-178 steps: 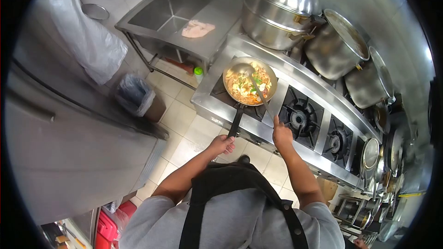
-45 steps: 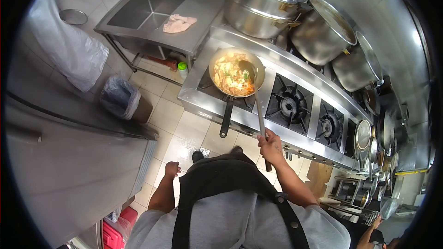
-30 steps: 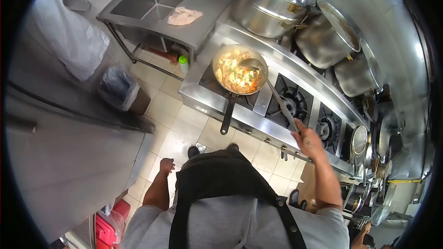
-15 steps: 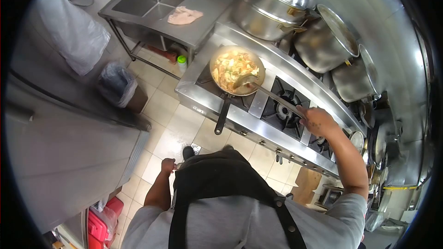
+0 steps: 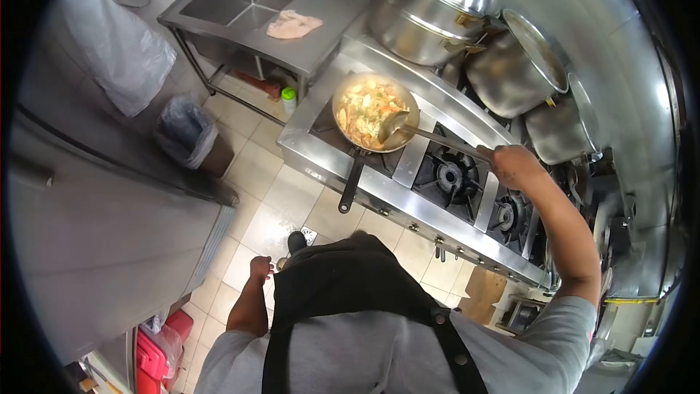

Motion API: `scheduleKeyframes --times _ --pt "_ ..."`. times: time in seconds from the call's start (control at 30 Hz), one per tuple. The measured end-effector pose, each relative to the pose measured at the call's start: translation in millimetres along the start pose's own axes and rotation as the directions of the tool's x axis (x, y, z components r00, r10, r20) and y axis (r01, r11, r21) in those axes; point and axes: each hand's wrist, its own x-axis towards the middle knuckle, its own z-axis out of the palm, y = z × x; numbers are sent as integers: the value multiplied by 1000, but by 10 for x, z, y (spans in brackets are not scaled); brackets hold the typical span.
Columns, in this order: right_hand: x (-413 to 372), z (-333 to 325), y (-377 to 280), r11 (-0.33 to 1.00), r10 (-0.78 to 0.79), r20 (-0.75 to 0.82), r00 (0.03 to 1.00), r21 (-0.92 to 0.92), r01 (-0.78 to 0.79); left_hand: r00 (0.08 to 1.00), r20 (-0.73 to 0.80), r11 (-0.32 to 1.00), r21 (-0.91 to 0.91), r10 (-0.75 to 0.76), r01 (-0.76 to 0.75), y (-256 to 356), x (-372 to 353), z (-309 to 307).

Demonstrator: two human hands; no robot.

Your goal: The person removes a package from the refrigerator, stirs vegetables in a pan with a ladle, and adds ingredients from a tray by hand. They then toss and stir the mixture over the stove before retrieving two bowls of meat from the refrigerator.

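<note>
My right hand (image 5: 515, 165) is closed around the end of a long-handled metal ladle (image 5: 445, 140), held over the stove. The ladle's bowl rests in the right side of a frying pan (image 5: 337, 122), against a mix of chopped, yellowish and orange food (image 5: 368, 106). The pan sits on the stove's left burner, its black handle (image 5: 351, 184) sticking out past the front edge with no hand on it. My left hand (image 5: 261, 268) hangs low beside my black apron (image 5: 328, 277), fingers loosely bent and a little apart, with nothing visible in them.
Bare burners (image 5: 450, 175) lie right of the pan. Large metal pots (image 5: 510, 73) line the back of the stove (image 5: 306, 153). Left of it stands a steel sink (image 5: 219, 4) with a pinkish cloth (image 5: 294, 25) on its counter. A lined bin (image 5: 186, 135) stands on the tiled floor.
My right hand has moved outward to the right, drawing the ladle's bowl a little toward the pan's right side. My left hand's fingers have loosened slightly. The pan stays put.
</note>
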Motion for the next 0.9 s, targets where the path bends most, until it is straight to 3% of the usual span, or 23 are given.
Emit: scheduleKeyframes --times 0.1,0.13,0.2,0.47,0.53,0.6,0.73,0.77,0.8,0.83,0.87,0.9 --pt "-14 -166 133 1000 4 -83 997 -5 -4 997 31 996 -45 -74 75 25 26 5" --pt "-82 -386 99 998 65 -33 997 -21 -65 997 29 996 -46 -77 78 81 20 -2" --pt "-216 -692 79 992 124 -27 992 17 -124 896 66 784 -458 -440 419 245 32 -12" --pt "170 -629 -39 998 58 -111 992 21 -56 908 29 828 -398 -418 394 446 -7 -97" --pt "267 -579 -112 997 25 -144 989 -69 -35 906 38 832 -380 -421 403 454 5 -87" --pt "178 -654 -104 997 48 -74 996 -58 -52 894 39 807 -413 -447 422 441 -29 -97" --pt "-94 -411 151 947 134 -114 984 308 -93 883 32 781 -453 -469 431 132 -44 -61" --pt "-124 -321 156 894 135 -88 987 441 -83 958 12 924 -261 -287 280 -93 -25 -44" --pt "-140 -237 87 805 193 52 980 563 -188 995 33 994 -54 -94 95 -204 -12 -58" --pt "-109 17 58 738 187 65 980 649 -184 986 -23 979 -123 -168 164 -92 -121 -39" --pt "21 614 81 566 169 -85 982 824 -26 990 -24 985 -112 -136 132 -15 -204 -65" --pt "110 935 -62 401 219 -31 975 914 -61 972 13 960 -157 -233 233 63 -232 -92"
